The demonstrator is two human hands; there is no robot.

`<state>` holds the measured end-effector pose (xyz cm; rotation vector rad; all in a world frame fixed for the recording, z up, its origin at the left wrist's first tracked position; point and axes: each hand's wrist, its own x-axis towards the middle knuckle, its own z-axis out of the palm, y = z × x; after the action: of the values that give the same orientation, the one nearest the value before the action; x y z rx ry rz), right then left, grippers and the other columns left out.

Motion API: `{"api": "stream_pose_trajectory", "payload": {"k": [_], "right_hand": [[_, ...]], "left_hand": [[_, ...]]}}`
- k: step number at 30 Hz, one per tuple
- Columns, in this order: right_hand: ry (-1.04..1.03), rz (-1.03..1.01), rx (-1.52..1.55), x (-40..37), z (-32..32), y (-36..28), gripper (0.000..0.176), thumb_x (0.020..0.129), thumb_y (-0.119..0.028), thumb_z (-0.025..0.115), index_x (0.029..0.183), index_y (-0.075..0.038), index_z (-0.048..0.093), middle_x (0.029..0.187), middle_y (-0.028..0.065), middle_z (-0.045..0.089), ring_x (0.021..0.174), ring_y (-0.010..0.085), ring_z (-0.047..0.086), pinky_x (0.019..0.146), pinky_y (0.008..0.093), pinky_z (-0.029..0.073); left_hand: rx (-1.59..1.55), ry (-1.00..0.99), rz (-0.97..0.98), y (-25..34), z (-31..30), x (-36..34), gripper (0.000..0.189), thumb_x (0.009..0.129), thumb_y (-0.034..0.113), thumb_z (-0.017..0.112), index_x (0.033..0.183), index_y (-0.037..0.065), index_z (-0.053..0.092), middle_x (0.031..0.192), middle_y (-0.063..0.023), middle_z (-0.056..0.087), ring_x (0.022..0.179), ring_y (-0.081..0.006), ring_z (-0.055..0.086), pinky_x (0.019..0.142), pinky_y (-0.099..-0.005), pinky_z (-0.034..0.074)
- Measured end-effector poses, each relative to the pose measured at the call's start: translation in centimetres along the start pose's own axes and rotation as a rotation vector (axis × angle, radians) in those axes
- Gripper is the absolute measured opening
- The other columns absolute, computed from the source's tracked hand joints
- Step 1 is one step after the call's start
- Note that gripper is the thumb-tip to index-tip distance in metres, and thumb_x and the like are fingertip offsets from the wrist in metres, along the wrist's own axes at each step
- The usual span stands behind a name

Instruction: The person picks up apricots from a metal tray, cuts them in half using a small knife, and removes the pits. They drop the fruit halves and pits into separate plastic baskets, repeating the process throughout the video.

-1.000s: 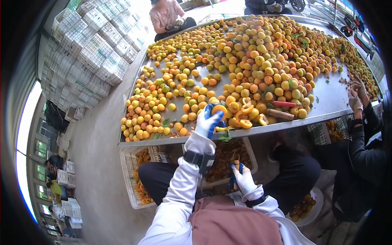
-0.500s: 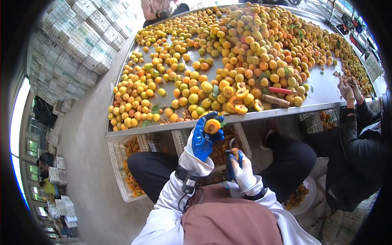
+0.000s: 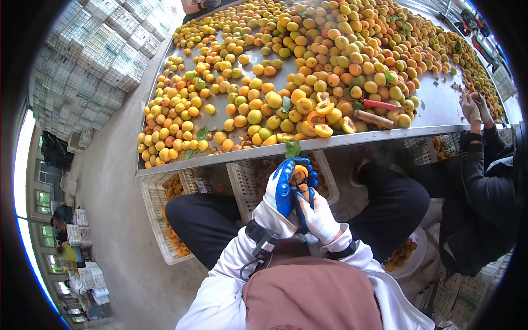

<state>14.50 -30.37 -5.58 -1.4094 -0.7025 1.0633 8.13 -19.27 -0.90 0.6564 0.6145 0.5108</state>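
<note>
One table (image 3: 440,118), one held apricot (image 3: 300,174), hundreds heaped.

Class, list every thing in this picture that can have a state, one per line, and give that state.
left hand: gloved, closed round apricot
right hand: gloved, gripping blue-handled tool against the fruit
apricot: held below the table edge
cut apricots: halved, lying near the table's front edge
red-handled knife: lying on the table, in no hand
crate: under the table, holding fruit pieces

matt steel table (image 3: 440,110), seemingly rubber-coated gloves (image 3: 281,190)
</note>
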Motion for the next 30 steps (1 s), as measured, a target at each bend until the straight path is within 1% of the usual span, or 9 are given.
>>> {"api": "stream_pose_trajectory", "payload": {"k": [4,10,12,13,15,17,21,24,30], "right_hand": [[0.002,0.062,0.262,0.0,0.3,-0.7,0.024,0.104,-0.011,0.049,0.125,0.000,0.056,0.106,0.0045,0.065,0.096,0.0103,0.060,0.086,0.0271,0.050],[-0.034,0.031,-0.040,-0.2,-0.3,-0.4,0.023,0.105,-0.016,0.052,0.123,-0.003,0.058,0.097,0.0034,0.065,0.090,0.0086,0.059,0.080,0.0254,0.050],[-0.141,0.215,0.195,-0.4,-1.1,-2.4,0.017,0.104,-0.022,0.054,0.110,-0.007,0.059,0.082,-0.0007,0.060,0.071,0.0062,0.055,0.061,0.0238,0.047],[-0.221,0.386,0.319,-0.4,-2.1,-3.2,0.017,0.104,-0.027,0.054,0.097,-0.011,0.055,0.070,-0.0038,0.052,0.053,0.0058,0.046,0.046,0.0233,0.037],[-0.243,0.528,0.521,-0.2,-2.7,-2.2,0.018,0.105,-0.028,0.052,0.094,-0.014,0.051,0.067,-0.0032,0.049,0.047,0.0074,0.043,0.040,0.0235,0.034],[-0.281,0.567,0.604,-0.7,-3.3,-2.7,0.016,0.104,-0.029,0.053,0.097,-0.015,0.052,0.066,-0.0030,0.048,0.045,0.0078,0.043,0.039,0.0236,0.034],[-0.344,0.575,0.821,-0.9,-2.7,-1.7,0.015,0.104,-0.029,0.055,0.102,-0.014,0.055,0.066,-0.0029,0.048,0.049,0.0078,0.045,0.041,0.0243,0.036],[-0.172,0.285,0.273,-0.7,-1.3,-0.1,0.018,0.105,-0.027,0.053,0.097,-0.012,0.057,0.069,-0.0045,0.050,0.056,0.0061,0.048,0.049,0.0234,0.039],[-0.241,0.377,0.330,-0.7,-0.7,0.1,0.021,0.104,-0.029,0.056,0.097,-0.008,0.058,0.072,-0.0043,0.055,0.057,0.0057,0.050,0.051,0.0232,0.041]], "left_hand": [[0.195,0.020,0.117,-0.8,0.0,0.4,0.040,0.106,0.036,0.045,0.111,0.001,0.063,0.095,-0.0098,0.065,0.085,-0.0171,0.063,0.078,-0.0294,0.053],[0.345,-0.056,0.191,-1.2,-2.1,1.3,0.033,0.103,0.033,0.054,0.108,0.002,0.065,0.098,-0.0079,0.068,0.083,-0.0164,0.064,0.076,-0.0305,0.054],[0.361,-0.062,0.159,-1.2,-3.0,1.6,0.033,0.103,0.033,0.054,0.108,0.002,0.065,0.098,-0.0081,0.068,0.083,-0.0162,0.064,0.077,-0.0306,0.054],[0.462,-0.103,0.181,-0.9,-3.4,2.0,0.036,0.104,0.034,0.053,0.109,0.001,0.065,0.098,-0.0087,0.068,0.083,-0.0165,0.064,0.077,-0.0311,0.054],[0.565,-0.140,0.201,-0.4,-3.5,2.0,0.038,0.104,0.036,0.052,0.109,0.000,0.065,0.098,-0.0092,0.068,0.084,-0.0168,0.064,0.078,-0.0316,0.054],[0.394,-0.277,0.142,0.6,-2.7,1.3,0.045,0.105,0.041,0.048,0.110,-0.001,0.065,0.098,-0.0104,0.068,0.085,-0.0189,0.065,0.079,-0.0335,0.055],[0.114,-0.207,0.035,-1.8,-4.0,1.7,0.058,0.105,0.051,0.040,0.112,-0.001,0.065,0.099,-0.0140,0.070,0.083,-0.0216,0.067,0.077,-0.0360,0.057],[0.148,-0.009,0.033,-2.6,-3.2,1.7,0.059,0.106,0.050,0.039,0.099,-0.002,0.067,0.087,-0.0133,0.070,0.071,-0.0213,0.067,0.065,-0.0343,0.057],[0.217,0.245,0.121,-2.1,-2.6,1.2,0.056,0.106,0.045,0.042,0.084,0.000,0.067,0.073,-0.0129,0.068,0.055,-0.0196,0.063,0.053,-0.0303,0.052]]}}
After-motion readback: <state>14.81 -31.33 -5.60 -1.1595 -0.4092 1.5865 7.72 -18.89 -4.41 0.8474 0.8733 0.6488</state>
